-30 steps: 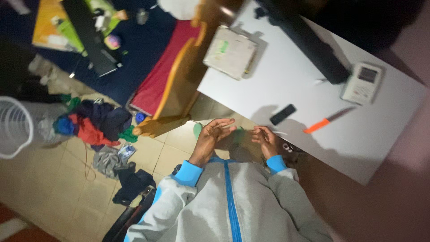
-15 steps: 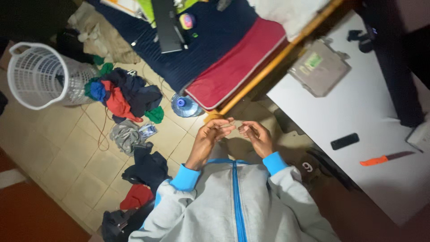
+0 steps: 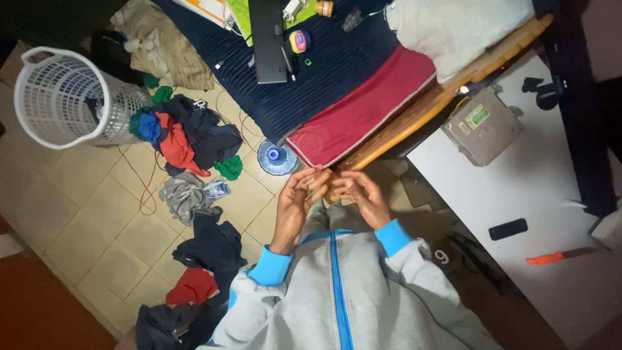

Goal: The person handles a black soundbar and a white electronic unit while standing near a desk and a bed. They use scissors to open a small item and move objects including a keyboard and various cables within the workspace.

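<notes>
My left hand (image 3: 293, 206) and my right hand (image 3: 360, 196) are raised in front of my chest, above my grey jacket with a blue zip (image 3: 337, 285). The fingertips of both hands meet. The fingers are loosely curved and I see no object between them. Below the hands is the wooden bed edge (image 3: 414, 113) with a red mattress side (image 3: 363, 110). A blue-capped water bottle (image 3: 275, 157) stands on the tiled floor just left of my left hand.
A white laundry basket (image 3: 48, 133) stands at the left, beside a heap of clothes (image 3: 184, 139). More clothes (image 3: 210, 249) lie on the tiles. A dark blue bed cover (image 3: 337, 58) carries a laptop (image 3: 267, 39). The white desk (image 3: 551, 214) at right holds a grey box (image 3: 483, 126), a black phone (image 3: 508, 229) and an orange-handled knife (image 3: 545, 258).
The view has swung left: the desk slid toward the right edge, and the basket and floor clothes came into sight. My hands stayed together in front of my chest.
</notes>
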